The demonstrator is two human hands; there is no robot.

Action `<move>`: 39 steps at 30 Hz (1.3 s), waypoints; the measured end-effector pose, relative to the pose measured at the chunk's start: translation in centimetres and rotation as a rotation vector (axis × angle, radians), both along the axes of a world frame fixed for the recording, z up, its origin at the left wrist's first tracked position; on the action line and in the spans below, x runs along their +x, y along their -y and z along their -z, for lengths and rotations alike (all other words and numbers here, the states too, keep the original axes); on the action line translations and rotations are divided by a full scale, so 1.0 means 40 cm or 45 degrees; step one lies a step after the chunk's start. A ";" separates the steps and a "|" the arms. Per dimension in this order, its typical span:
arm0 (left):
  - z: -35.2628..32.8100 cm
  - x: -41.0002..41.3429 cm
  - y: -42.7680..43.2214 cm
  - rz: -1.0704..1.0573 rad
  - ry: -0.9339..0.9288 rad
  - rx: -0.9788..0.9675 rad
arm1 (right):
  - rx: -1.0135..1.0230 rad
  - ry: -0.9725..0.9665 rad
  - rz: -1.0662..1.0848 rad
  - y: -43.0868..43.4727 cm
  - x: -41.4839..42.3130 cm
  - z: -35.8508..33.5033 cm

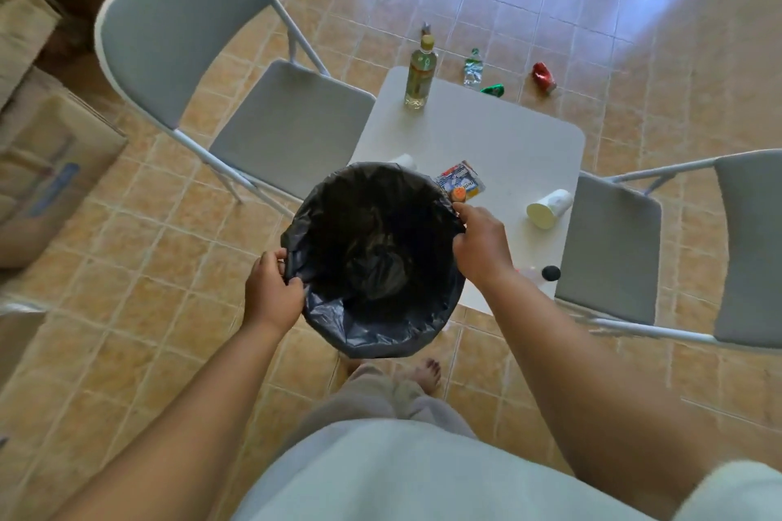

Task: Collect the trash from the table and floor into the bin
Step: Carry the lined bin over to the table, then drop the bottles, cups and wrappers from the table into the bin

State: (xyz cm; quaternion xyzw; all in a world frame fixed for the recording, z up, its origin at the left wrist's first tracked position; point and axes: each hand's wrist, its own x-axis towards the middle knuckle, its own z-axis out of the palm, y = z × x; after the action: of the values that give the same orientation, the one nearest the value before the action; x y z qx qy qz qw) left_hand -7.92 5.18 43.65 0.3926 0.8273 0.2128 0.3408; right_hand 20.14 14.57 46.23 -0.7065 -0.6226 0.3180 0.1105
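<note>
Holding the bin (381, 338) with 2 hands above the table's (486, 131) near-left corner, arms reaching forward and bent. My left hand (273, 288) pinches the black liner at the rim's left side; my right hand (482, 241) curls round the rim's right side. On the table: 1 upright bottle (419, 76) at the far-left corner, 1 wrapper (463, 178) just beside the bin, 1 tipped paper cup (549, 208) at the right edge.

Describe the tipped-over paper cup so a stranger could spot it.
Find the white table between two grey chairs. Near its right edge lies the paper cup. Unlike the upright bottle and flat wrapper, it is white, on its side, mouth toward the viewer.
</note>
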 end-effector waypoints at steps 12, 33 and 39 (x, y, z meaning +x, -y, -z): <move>0.042 0.020 -0.029 -0.117 -0.014 0.032 | 0.041 -0.036 -0.124 -0.098 0.006 0.063; 0.117 0.092 -0.063 0.540 -0.754 0.084 | 0.386 -0.169 -0.054 -0.214 0.103 0.224; 0.132 0.095 -0.061 0.523 -0.788 0.135 | -0.030 0.300 -0.328 -0.308 0.165 0.365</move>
State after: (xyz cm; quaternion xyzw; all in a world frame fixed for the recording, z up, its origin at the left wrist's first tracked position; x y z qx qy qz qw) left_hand -4.11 7.61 38.36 0.6132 0.7830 0.0537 0.0895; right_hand 26.75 26.90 31.65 -0.6545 -0.7128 0.2519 -0.0131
